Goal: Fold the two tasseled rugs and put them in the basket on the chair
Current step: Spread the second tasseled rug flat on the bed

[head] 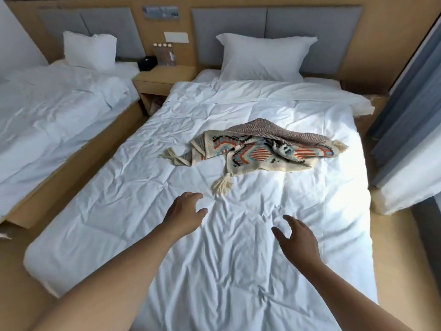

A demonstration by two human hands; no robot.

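A crumpled tasseled rug [260, 151] with an orange, teal and black pattern lies in the middle of the white bed [238, 247]; its brownish back is turned up along the far side. A cream tassel [222, 185] points toward me. My left hand [186, 211] hovers just short of that tassel, fingers spread, holding nothing. My right hand [298, 240] is lower and to the right, also open above the duvet. Only this one bundle of rug shows; no basket or chair is in view.
A white pillow [262, 56] leans on the padded headboard. A wooden nightstand [162, 77] with small items stands between this bed and a second bed [55, 108] at left. Grey curtains [405, 115] hang at right. Wooden bed frames border both mattresses.
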